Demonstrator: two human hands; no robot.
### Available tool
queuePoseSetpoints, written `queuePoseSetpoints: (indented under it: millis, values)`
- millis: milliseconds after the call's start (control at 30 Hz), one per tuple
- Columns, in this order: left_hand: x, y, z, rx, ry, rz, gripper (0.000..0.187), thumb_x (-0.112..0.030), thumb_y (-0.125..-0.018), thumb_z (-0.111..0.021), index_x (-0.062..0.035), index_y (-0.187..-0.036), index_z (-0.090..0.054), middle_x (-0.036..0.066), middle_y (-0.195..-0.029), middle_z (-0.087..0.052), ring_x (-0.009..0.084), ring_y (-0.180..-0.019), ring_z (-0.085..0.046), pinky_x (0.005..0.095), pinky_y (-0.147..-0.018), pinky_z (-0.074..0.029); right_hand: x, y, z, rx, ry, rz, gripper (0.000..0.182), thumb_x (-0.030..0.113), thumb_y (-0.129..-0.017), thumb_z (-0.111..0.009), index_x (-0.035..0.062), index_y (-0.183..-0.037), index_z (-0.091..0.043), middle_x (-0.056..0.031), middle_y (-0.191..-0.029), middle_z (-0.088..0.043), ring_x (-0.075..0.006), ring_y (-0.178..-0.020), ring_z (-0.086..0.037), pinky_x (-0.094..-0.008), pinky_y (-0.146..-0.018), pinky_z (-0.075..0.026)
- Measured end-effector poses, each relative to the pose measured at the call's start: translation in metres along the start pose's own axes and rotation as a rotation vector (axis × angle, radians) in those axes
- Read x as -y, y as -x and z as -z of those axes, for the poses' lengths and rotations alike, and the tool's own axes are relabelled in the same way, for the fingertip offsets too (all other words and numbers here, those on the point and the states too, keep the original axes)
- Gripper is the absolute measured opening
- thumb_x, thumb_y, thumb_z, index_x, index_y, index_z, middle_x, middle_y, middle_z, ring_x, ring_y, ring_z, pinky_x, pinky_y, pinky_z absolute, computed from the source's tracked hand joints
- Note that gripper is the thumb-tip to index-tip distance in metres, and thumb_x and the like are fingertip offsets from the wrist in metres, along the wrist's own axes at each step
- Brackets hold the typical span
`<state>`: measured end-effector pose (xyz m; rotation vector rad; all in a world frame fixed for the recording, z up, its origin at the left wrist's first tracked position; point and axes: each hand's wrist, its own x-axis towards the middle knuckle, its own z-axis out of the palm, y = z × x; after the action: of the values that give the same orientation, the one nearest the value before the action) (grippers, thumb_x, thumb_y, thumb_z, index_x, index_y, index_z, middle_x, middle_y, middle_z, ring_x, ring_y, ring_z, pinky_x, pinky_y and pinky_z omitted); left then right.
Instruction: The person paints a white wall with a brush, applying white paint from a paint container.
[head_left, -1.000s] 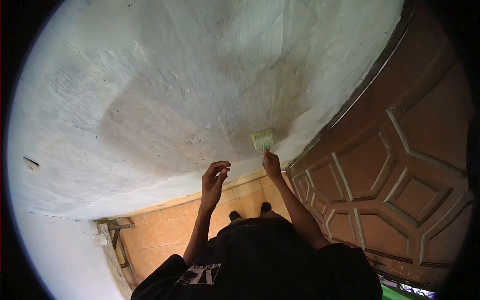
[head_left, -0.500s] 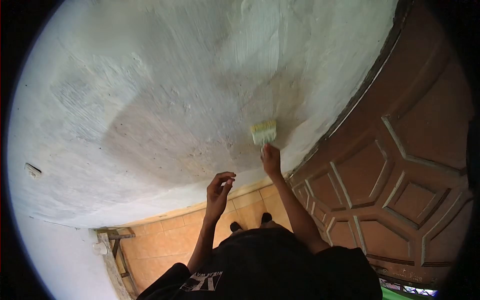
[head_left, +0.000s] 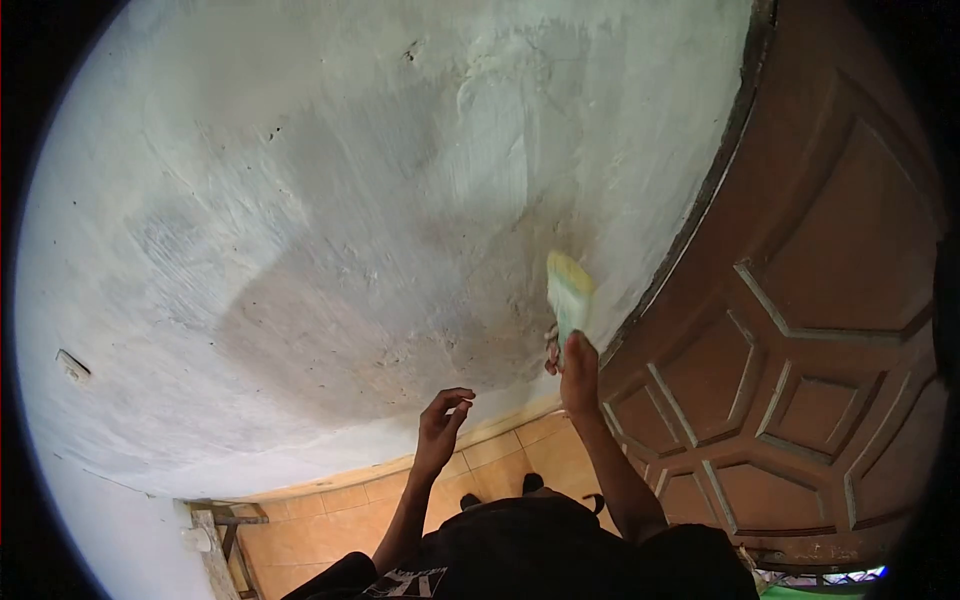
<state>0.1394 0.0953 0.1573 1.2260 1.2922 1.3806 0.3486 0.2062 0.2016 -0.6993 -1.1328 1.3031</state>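
My right hand (head_left: pixel 577 372) is wrapped round the handle of a wide paintbrush (head_left: pixel 569 292). Its pale green body and yellowish bristles point up, tilted, in front of the wall (head_left: pixel 360 250), and the brush is slightly blurred. Beside it on the left, my left hand (head_left: pixel 441 421) hovers before the lower wall with nothing in it, fingers loosely curved and thumb apart. White, streaky paint covers much of the wall, with a darker greyish-brown patch around and left of the brush.
A brown panelled door (head_left: pixel 800 390) with a dark frame stands close on the right. Orange floor tiles (head_left: pixel 340 498) lie below, with my feet on them. A wooden stand (head_left: pixel 222 545) is at the lower left, and a small switch plate (head_left: pixel 73 366) sits on the wall.
My right hand has drawn the paintbrush down and to the right and turned it more side-on. My left hand sits slightly lower in view, and the whole view has shifted a little.
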Motion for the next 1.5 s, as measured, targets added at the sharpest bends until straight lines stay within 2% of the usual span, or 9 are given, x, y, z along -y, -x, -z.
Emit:
queuePoseSetpoints:
  millis: [200,267,467,700,800,900,1200,1367,1500]
  values:
    - [-0.021,-0.007,-0.018,0.058,0.052,-0.029,0.019,-0.013,-0.097,-0.057,-0.0044,-0.114,-0.06,0.005,-0.11,-0.064,0.0146,-0.105,-0.059,0.0297,-0.089,-0.047,0.096,-0.046,-0.039,0.147,-0.088,0.073,0.025,0.034,-0.102,-0.048,0.009,-0.104,-0.049,0.0028,-0.072,-0.045,-0.003,-0.056,-0.042,-0.0195,-0.044,-0.034]
    - [-0.022,-0.007,-0.02,0.066,0.051,-0.03,0.019,-0.012,-0.097,-0.056,-0.0044,-0.114,-0.06,0.005,-0.11,-0.064,0.0145,-0.105,-0.059,0.0297,-0.089,-0.047,0.118,-0.067,-0.047,0.161,0.048,0.187,0.024,0.034,-0.101,-0.051,0.0101,-0.102,-0.05,0.0054,-0.067,-0.044,-0.0011,-0.051,-0.039,-0.0181,-0.042,-0.031]
    - [-0.016,-0.002,-0.011,0.042,0.071,-0.024,0.019,-0.012,-0.097,-0.056,-0.0045,-0.114,-0.06,0.004,-0.11,-0.064,0.0134,-0.105,-0.058,0.029,-0.089,-0.046,0.165,-0.104,-0.067,0.089,0.187,0.199,0.03,0.039,-0.1,-0.051,0.0101,-0.097,-0.054,0.007,-0.062,-0.04,-0.0001,-0.05,-0.033,-0.0177,-0.043,-0.025]
    - [-0.011,-0.001,-0.009,0.02,0.038,-0.012,0.019,-0.018,-0.098,-0.056,-0.0054,-0.112,-0.06,0.006,-0.112,-0.063,0.017,-0.102,-0.059,0.0329,-0.084,-0.049,0.148,-0.122,-0.066,0.18,0.001,-0.027,0.04,0.048,-0.1,-0.046,0.0113,-0.089,-0.057,0.0074,-0.06,-0.038,-0.0023,-0.048,-0.032,-0.0204,-0.044,-0.023]
    - [-0.008,-0.004,-0.012,0.049,0.043,-0.025,0.018,-0.016,-0.098,-0.057,-0.005,-0.112,-0.06,0.005,-0.112,-0.063,0.0159,-0.102,-0.059,0.032,-0.086,-0.048,0.129,-0.115,-0.055,0.182,0.08,-0.035,0.037,0.044,-0.101,-0.046,0.0105,-0.089,-0.057,0.0048,-0.066,-0.049,-0.0017,-0.053,-0.038,-0.0193,-0.047,-0.03]
    - [-0.011,-0.008,-0.017,0.074,0.071,-0.034,0.017,-0.013,-0.097,-0.057,-0.0045,-0.112,-0.06,0.003,-0.112,-0.063,0.0139,-0.104,-0.058,0.0305,-0.091,-0.046,0.108,-0.093,-0.05,0.039,0.085,-0.12,0.042,0.05,-0.1,-0.045,0.0118,-0.087,-0.056,0.0071,-0.06,-0.039,-0.0021,-0.048,-0.035,-0.0208,-0.043,-0.024]
    - [-0.019,-0.015,-0.027,0.105,0.047,-0.035,0.018,-0.013,-0.097,-0.057,-0.005,-0.112,-0.061,0.003,-0.113,-0.063,0.0146,-0.105,-0.058,0.0307,-0.09,-0.047,0.174,-0.117,-0.064,0.274,0.034,0.001,0.04,0.047,-0.101,-0.045,0.0111,-0.086,-0.053,0.0069,-0.06,-0.039,-0.0021,-0.05,-0.035,-0.0194,-0.043,-0.022]
    - [-0.014,-0.014,-0.031,0.085,0.05,-0.053,0.018,-0.016,-0.097,-0.057,-0.0057,-0.111,-0.062,0.005,-0.116,-0.061,0.0162,-0.102,-0.058,0.032,-0.084,-0.049,0.123,-0.108,-0.05,0.102,0.09,-0.123,0.042,0.049,-0.101,-0.045,0.0117,-0.083,-0.053,0.0074,-0.06,-0.04,-0.0032,-0.047,-0.033,-0.0204,-0.042,-0.021]
    - [-0.012,-0.014,-0.03,0.067,0.068,-0.024,0.017,-0.012,-0.097,-0.057,-0.0047,-0.111,-0.061,0.004,-0.114,-0.063,0.0146,-0.106,-0.058,0.0301,-0.091,-0.047,0.104,-0.083,-0.035,0.063,0.076,-0.203,0.042,0.049,-0.101,-0.043,0.0118,-0.083,-0.052,0.007,-0.06,-0.04,-0.0033,-0.046,-0.032,-0.0217,-0.041,-0.02]
